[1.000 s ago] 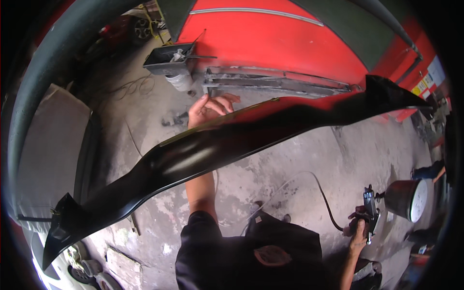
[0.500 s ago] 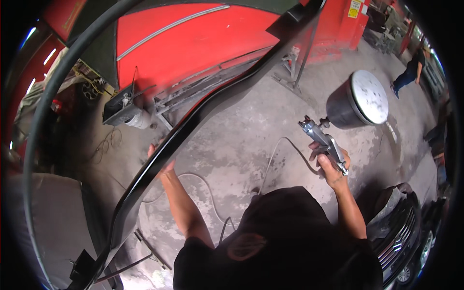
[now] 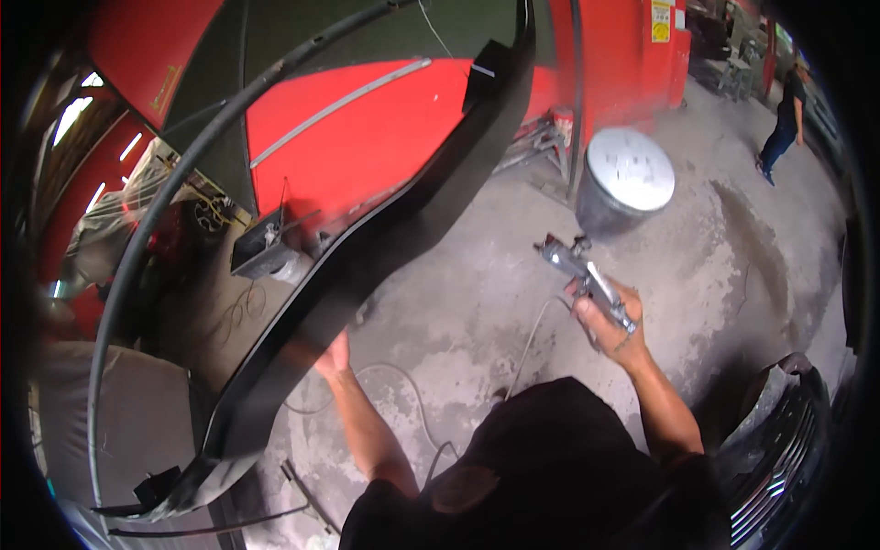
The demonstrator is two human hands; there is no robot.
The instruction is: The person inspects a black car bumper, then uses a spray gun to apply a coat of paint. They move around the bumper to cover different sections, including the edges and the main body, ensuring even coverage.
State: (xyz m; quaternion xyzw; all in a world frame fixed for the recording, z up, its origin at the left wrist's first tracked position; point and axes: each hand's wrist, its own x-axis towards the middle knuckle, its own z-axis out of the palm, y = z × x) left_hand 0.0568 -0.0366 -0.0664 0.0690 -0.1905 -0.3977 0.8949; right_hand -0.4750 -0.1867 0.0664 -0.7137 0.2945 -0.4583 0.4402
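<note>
A spray gun (image 3: 587,277) with a large metal paint cup (image 3: 610,215) is in my right hand (image 3: 616,323), whose fingers wrap round its grip. The cup has a pale round lid and sits beyond the gun's head. A long, curved black car trim panel (image 3: 367,238) slants across the view from lower left to upper middle. My left hand (image 3: 335,356) is at the panel's underside. Its thumb side shows beside the lower edge, while the fingers are mostly hidden behind the panel. A thin hose (image 3: 536,341) runs from near the gun down to the floor.
A curved dark bar (image 3: 151,202) arches along the left, near a grey covered block (image 3: 115,403). Red panels (image 3: 339,119) stand at the back. A car front with a grille (image 3: 779,467) is at lower right. Another person (image 3: 786,119) stands far right.
The black panel has turned, showing more of its broad face, and my left hand's fingers have gone behind it. The spray gun has moved slightly left. The view has shifted.
</note>
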